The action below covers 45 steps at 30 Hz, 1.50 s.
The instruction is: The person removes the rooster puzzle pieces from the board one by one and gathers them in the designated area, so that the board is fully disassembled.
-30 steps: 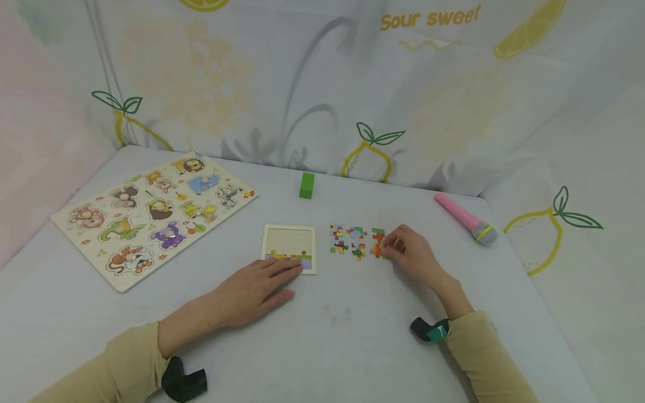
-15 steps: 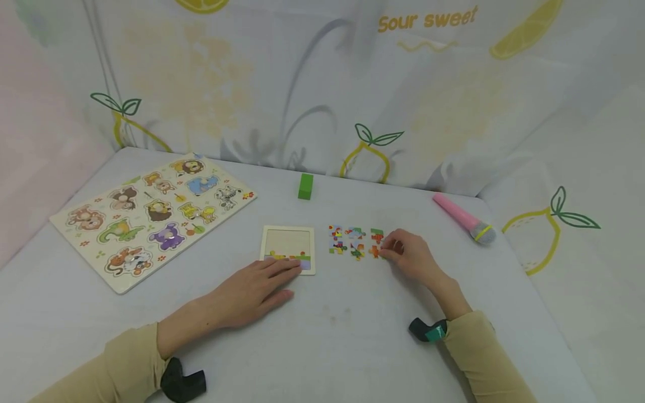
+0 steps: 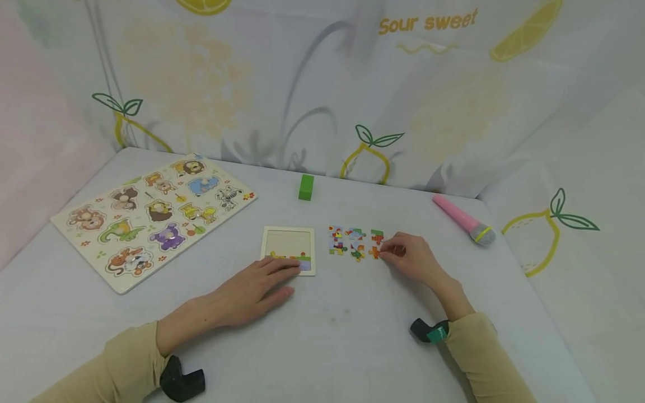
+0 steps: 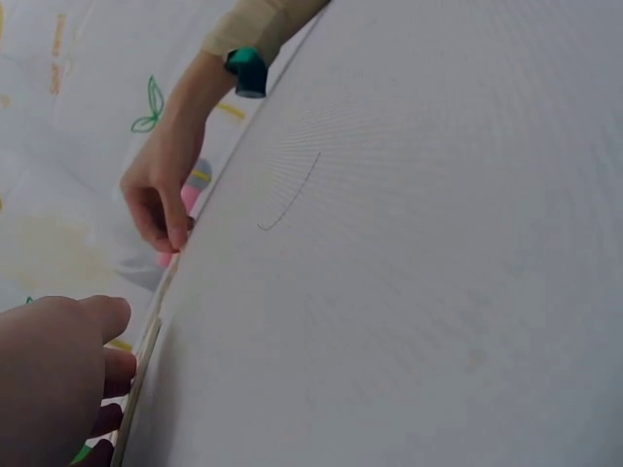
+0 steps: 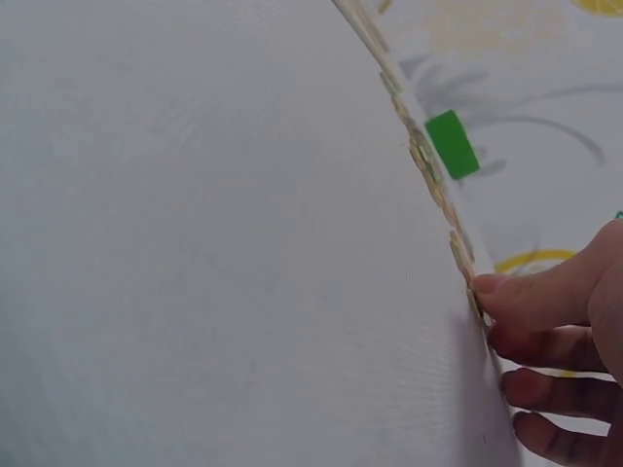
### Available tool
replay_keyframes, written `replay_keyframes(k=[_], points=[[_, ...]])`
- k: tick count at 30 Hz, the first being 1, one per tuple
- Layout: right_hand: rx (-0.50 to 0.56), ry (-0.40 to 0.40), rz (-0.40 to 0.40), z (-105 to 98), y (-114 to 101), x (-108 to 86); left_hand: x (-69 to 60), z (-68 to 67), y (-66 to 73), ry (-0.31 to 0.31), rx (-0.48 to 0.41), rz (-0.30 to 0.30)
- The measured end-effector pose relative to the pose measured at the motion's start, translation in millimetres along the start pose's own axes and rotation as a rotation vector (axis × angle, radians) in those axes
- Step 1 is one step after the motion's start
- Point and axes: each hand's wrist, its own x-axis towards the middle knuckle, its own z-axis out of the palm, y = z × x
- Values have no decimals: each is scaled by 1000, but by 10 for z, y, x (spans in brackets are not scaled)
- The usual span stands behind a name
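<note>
My left hand (image 3: 258,288) lies flat with its fingers resting on the lower part of a small wooden puzzle frame (image 3: 312,246). A strip of coloured picture pieces (image 3: 304,262) fills the frame's bottom; bare wood shows above it. To the right of the frame, loose jigsaw pieces (image 3: 336,247) lie in short columns on the table. My right hand (image 3: 410,256) has thumb and forefinger together at the lower orange jigsaw piece (image 3: 374,253) of the rightmost column, pinching its edge. In the right wrist view, the thumb (image 5: 531,297) meets the thin row of pieces edge-on.
An animal peg puzzle board (image 3: 173,239) lies at the left. A green block (image 3: 305,187) stands behind the frame. At the right rear is a pink toy microphone (image 3: 459,217). A printed curtain (image 3: 282,67) hangs along the table's back edge.
My right hand has moved slightly toward me, down along the rightmost column, with its fingertips drawing closer together. My left hand stays on the frame.
</note>
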Motion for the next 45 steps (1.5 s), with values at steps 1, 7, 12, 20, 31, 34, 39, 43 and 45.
replay_keyframes(k=[1,7,12,20,31,34,39,43,45], points=[[3,-3,-1,-6,-4,0,2,0,-2,4,1,2],[-28,17,-9,-4,-33,11,10,-5,-31,53,-13,26],[81,80,-29,66,-224,20,12,-22,-40,87,-3,61],[320,-35,-93,483,-917,165,24,-55,-61,129,-27,32],[332,-131,-188,853,-1352,462,53,-174,-204,258,-121,-51],[289,-162,-172,888,-1437,522,48,-234,-254,258,-64,-121],[283,-218,-168,953,-1536,584,38,-254,-327,199,9,-204],[247,-238,-168,979,-1582,565,28,-250,-350,129,27,-231],[214,-233,-174,985,-1588,552,21,-256,-357,103,40,-233]])
